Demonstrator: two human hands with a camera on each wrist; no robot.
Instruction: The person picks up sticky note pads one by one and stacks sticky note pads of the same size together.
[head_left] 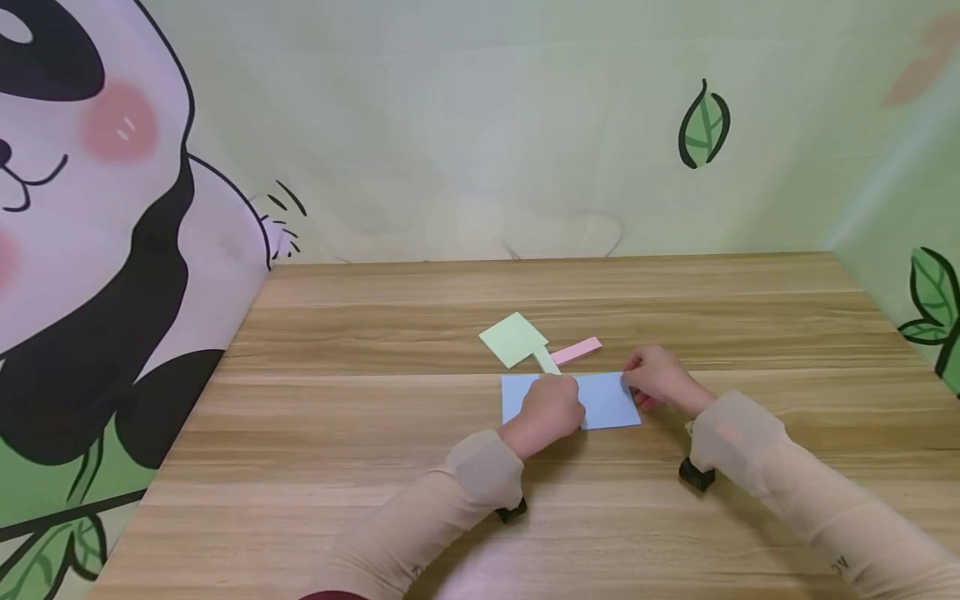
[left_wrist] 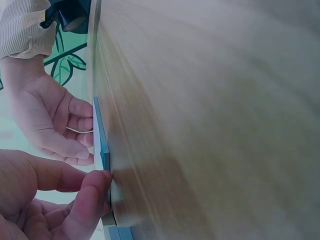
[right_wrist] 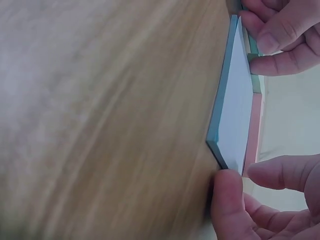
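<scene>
On the wooden table lies a flat blue rectangular piece (head_left: 609, 400), with visible thickness at its edges. My left hand (head_left: 547, 408) is over the blue surface, its thumb and index finger pinching at the edge in the left wrist view. More blue (head_left: 517, 393) shows left of that hand; whether it is a separate piece is hidden. My right hand (head_left: 660, 379) holds the blue piece's right end between thumb and finger. Just above, a pale green strip (head_left: 547, 360) touches a pale green square (head_left: 514, 339) turned on its corner. A pink strip (head_left: 577, 351) slants up to the right from the green strip.
The wooden table (head_left: 337, 467) reaches back to a wall (head_left: 450, 125) with a painted panda and leaves. Both forearms wear light sleeves (head_left: 795, 483). A small black device (head_left: 696, 475) hangs below the right wrist.
</scene>
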